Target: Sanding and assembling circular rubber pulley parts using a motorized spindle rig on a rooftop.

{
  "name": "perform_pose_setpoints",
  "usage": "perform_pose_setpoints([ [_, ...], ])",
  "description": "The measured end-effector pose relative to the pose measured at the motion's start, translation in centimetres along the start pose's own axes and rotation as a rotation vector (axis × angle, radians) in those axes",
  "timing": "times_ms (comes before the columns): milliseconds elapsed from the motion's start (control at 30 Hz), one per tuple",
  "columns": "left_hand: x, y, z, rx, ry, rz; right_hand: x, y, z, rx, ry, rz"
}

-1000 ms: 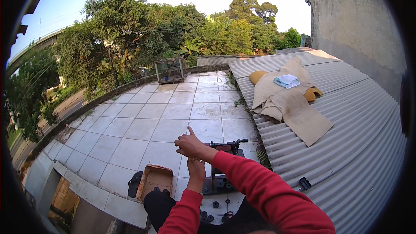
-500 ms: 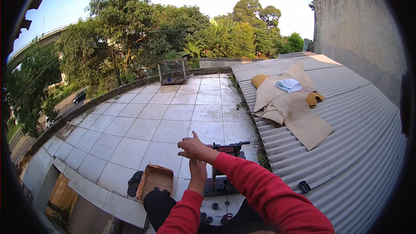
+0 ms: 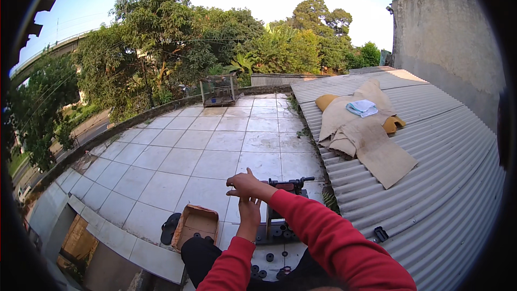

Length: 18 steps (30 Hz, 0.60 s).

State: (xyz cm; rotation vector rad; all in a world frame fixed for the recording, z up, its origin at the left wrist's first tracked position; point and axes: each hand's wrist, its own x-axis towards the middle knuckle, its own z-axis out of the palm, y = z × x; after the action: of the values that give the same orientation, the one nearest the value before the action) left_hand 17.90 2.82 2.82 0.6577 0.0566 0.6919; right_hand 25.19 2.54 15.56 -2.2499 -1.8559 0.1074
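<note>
My right hand [image 3: 245,186] is held up in front of me on a red sleeve, palm down, fingers spread and empty. My left hand [image 3: 249,211] rises under it with its fingertips against the right hand's underside; they are partly hidden, so its grip is unclear. Just behind the hands, a dark bench tool with a red part and a handle bar [image 3: 289,185] stands on a black base [image 3: 280,233] on the tiled terrace. Several small black round parts [image 3: 269,257] lie on the tiles below.
A brown open box [image 3: 196,224] and a black sandal [image 3: 170,227] lie at lower left. A corrugated roof [image 3: 441,183] on the right carries beige cloths [image 3: 361,134] and a small black piece [image 3: 381,233]. A wire cage [image 3: 218,90] stands at the terrace's far edge. A grey wall [image 3: 447,48] rises at the far right.
My right hand has tipped from thumb-up to flat and dropped slightly. My left hand stays under it.
</note>
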Motion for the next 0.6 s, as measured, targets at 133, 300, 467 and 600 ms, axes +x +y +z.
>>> perform_pose_setpoints([
  [133, 0.2, -0.1, 0.0, 0.000, 0.015, -0.025, 0.0, 0.1, -0.4, -0.035, 0.235, -0.019],
  [300, 0.1, 0.0, 0.4, -0.070, 0.047, -0.030, 0.1, 0.3, -0.4, -0.058, 0.198, -0.002],
  [467, 0.0, 0.1, 0.2, -0.076, 0.049, -0.033, 0.3, 0.2, -0.1, -0.009, -0.027, 0.022],
  [600, -0.2, 0.1, 1.0, -0.036, 0.049, -0.035, 0.4, 1.1, 0.6, -0.009, 0.269, -0.029],
])
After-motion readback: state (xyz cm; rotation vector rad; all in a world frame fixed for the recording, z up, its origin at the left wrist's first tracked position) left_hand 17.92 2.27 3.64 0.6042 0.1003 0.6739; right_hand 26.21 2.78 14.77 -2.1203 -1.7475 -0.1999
